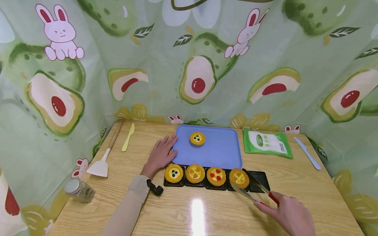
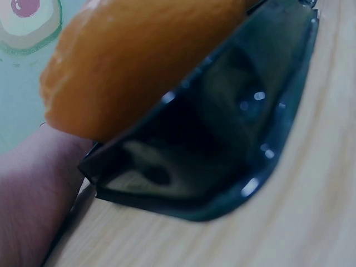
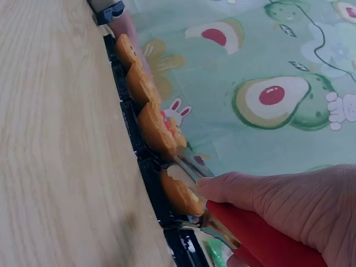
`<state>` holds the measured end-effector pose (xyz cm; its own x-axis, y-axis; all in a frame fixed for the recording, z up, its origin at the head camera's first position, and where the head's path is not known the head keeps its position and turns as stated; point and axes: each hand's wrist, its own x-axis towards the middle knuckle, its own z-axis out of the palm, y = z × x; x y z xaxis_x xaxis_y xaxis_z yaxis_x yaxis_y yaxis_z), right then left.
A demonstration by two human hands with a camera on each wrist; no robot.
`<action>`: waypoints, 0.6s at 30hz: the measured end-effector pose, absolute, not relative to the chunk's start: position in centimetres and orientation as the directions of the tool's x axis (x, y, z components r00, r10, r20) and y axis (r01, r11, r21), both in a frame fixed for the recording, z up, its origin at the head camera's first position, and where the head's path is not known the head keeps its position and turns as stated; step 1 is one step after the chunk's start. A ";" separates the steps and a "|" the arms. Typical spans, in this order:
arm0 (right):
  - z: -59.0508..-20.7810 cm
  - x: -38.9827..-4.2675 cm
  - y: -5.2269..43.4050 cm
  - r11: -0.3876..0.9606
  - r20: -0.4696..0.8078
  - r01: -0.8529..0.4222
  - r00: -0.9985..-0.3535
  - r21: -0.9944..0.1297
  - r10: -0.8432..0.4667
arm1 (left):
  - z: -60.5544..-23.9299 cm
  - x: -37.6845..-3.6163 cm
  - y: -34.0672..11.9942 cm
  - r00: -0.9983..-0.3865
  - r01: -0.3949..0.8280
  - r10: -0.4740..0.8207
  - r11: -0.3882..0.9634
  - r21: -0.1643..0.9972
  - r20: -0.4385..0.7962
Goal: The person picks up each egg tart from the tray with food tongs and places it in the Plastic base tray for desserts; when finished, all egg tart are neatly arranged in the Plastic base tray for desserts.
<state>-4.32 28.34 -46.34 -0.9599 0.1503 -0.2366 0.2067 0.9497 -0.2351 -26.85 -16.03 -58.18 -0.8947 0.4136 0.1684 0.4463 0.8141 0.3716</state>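
My right hand (image 1: 290,211) holds red-handled metal tongs (image 1: 247,194). The tongs' arms stand on either side of a yellow-topped egg tart (image 1: 238,178), also seen between them in the right wrist view. That tart sits in a row of black square holders (image 1: 260,179), whose rightmost compartment is bare. To its left in the row are a red-dotted tart (image 1: 216,177), another yellow-topped tart (image 1: 195,173) and a blueberry-dotted tart (image 1: 174,173). My left hand (image 1: 161,152) lies with fingers extended against the left edge of a blue tray (image 1: 221,150). On the tray sits one blueberry-dotted tart (image 1: 197,139).
A white-headed spatula (image 1: 100,166), a yellow knife (image 1: 128,137) and a lidded jar (image 1: 80,190) lie to the left. A green-and-white packet (image 1: 268,143) and a blue knife (image 1: 307,153) lie to the right. A printed curtain (image 1: 165,82) hangs behind the table.
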 end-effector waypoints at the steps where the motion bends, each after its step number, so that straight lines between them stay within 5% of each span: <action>1: -46.2 -4.4 28.4 0.949 -0.243 0.211 -0.958 -0.234 0.153 | -58.1 -26.9 -16.0 -0.895 0.446 0.413 0.815 0.372 0.168; 18: -44.9 -5.2 27.6 0.932 -0.178 0.245 -0.963 -0.266 0.202 | -58.1 -26.9 -15.9 -0.900 0.436 0.407 0.820 0.371 0.158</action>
<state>-5.24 27.57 -44.91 -0.9630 0.2021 -0.1781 0.2448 0.9323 -0.2662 -26.91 -15.93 -58.05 -0.8997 0.4072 0.1575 0.4360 0.8201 0.3707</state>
